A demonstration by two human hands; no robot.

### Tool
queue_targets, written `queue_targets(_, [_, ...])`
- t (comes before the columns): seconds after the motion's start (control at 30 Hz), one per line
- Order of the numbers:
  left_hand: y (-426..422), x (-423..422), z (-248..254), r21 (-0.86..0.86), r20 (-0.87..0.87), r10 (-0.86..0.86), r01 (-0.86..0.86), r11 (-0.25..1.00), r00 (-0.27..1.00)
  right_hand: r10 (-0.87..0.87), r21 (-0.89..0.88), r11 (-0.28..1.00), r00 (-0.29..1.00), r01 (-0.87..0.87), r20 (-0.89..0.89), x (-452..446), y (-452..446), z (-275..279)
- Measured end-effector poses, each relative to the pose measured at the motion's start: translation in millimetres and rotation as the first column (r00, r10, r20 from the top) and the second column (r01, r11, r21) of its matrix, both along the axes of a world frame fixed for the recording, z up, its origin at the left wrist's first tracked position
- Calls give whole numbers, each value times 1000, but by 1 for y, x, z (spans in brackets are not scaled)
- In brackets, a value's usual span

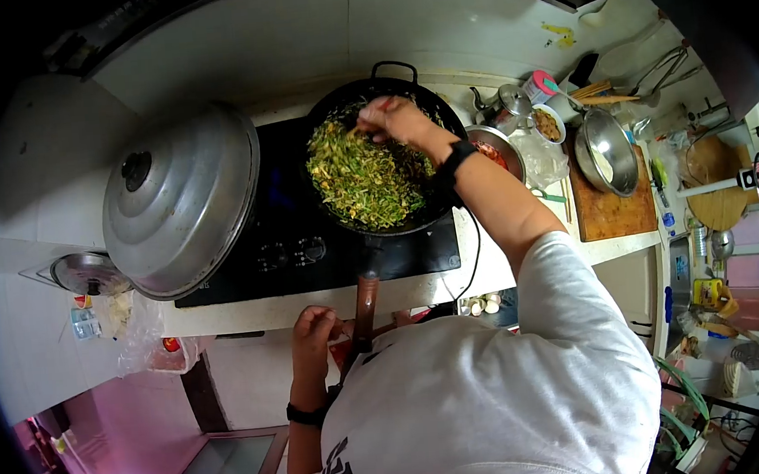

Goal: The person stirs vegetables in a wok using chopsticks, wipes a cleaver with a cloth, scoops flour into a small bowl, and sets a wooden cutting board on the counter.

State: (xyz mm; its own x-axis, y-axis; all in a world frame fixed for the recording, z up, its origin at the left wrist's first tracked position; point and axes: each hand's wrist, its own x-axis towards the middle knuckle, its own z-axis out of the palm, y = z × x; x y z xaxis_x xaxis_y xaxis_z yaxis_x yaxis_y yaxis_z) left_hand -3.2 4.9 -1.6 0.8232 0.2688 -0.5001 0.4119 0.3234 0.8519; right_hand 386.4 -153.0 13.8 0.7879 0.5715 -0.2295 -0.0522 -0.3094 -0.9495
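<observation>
A black wok (463, 128) sits on the stove, filled with chopped green vegetables mixed with yellowish bits (366, 180). My right hand (393, 120) reaches over the wok's far part, fingers closed and pointing down at the food. A small brownish tip shows beside the fingers, but what they hold is too small to make out. The wok's brown handle (367, 300) points toward my body. Just left of that handle is my left hand (314, 329), raised with its fingers curled in. Whatever it holds, if anything, is hidden.
A large metal lid (185, 203) leans left of the wok on the black cooktop (284, 218). To the right stand a metal bowl with red food (502, 152), a small bowl (549, 124), and a steel basin (606, 152) on a wooden cutting board (605, 215).
</observation>
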Motion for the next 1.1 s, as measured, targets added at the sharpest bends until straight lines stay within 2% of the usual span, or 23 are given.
queue_targets(0.03, [1, 1, 2, 17, 29, -25, 24, 1000, 999, -3, 52, 999, 1000, 3, 3, -15, -1, 2])
queue_targets(0.13, [1, 2, 5, 25, 62, -45, 44, 999, 997, 189, -38, 982, 960, -185, 207, -42, -34, 18])
queue_targets(0.2, [4, 1, 4, 20, 66, -40, 39, 999, 997, 157, 29, 981, 879, -190, 451, -56, -59, 37])
queue_targets(0.23, [6, 0, 0, 8, 62, -39, 39, 999, 997, 150, -52, 988, 867, -143, 476, -64, -68, 51])
queue_targets(0.27, [7, -1, -3, -4, 57, -36, 36, 999, 998, 157, -56, 987, 865, -149, 476, -76, -66, 61])
queue_targets(0.33, [8, -2, -3, 6, 33, -34, 34, 999, 999, 112, 71, 988, 956, -136, 270, -103, -67, 71])
queue_targets(0.4, [7, 0, -5, 13, 8, -45, 45, 999, 999, 134, 167, 969, 952, -185, 274, -126, -49, 56])
queue_targets(0.47, [7, 2, -10, -21, 31, -63, 63, 998, 998, 244, 116, 944, 891, -309, 384, -134, -28, 38])
queue_targets(0.5, [6, 4, -5, -19, 30, -64, 65, 998, 997, 267, 18, 946, 808, -324, 526, -127, -24, 31])
queue_targets(0.53, [4, 6, 3, -26, 59, -69, 71, 997, 996, 293, -81, 944, 702, -320, 650, -113, -22, 22])
queue_targets(0.57, [3, 7, 8, -34, 88, -76, 79, 996, 993, 222, -97, 972, 692, -215, 687, -98, -25, 9])
queue_targets(0.6, [3, 6, 8, -33, 86, -81, 84, 996, 993, 157, -114, 987, 755, -110, 637, -83, -33, 10])
queue_targets(0.67, [3, 4, 6, 14, 63, -88, 88, 996, 994, -5, -4, 1000, 754, 11, 657, -56, -53, 11])
queue_targets(0.7, [4, 2, 5, 14, 65, -87, 86, 996, 994, -97, 102, 993, 865, 53, 493, -40, -66, 3])
queue_targets(0.73, [6, 0, 3, 45, 33, -72, 70, 997, 997, -171, 16, 984, 910, 178, 378, -41, -74, 29])
queue_targets(0.77, [7, -2, 1, 75, 0, -56, 56, 996, 998, -223, 53, 972, 830, 229, 511, -30, -86, 24])
queue_targets(0.8, [8, -3, -1, 73, 1, -54, 53, 996, 999, -290, 24, 952, 875, 305, 388, -33, -88, 48])
queue_targets(0.87, [10, -5, -7, 37, -6, -18, 19, 999, 1000, -366, 53, 927, 863, 371, 349, -19, -98, 49])
queue_targets(0.9, [9, -5, -6, 36, -6, -18, 19, 999, 1000, -373, -36, 904, 828, 426, 419, -8, -100, 40])
queue_targets(1.0, [4, -3, -1, 17, 33, -39, 38, 999, 999, -412, 1, 895, 825, 446, 386, 15, -85, -13])
queue_targets(1.07, [1, 0, 4, 9, 44, -52, 52, 999, 998, -290, 3, 949, 865, 316, 411, -5, -62, -21])
queue_targets(1.1, [1, 1, 5, 10, 41, -56, 55, 998, 998, -247, 75, 969, 899, 236, 361, -17, -51, -22])
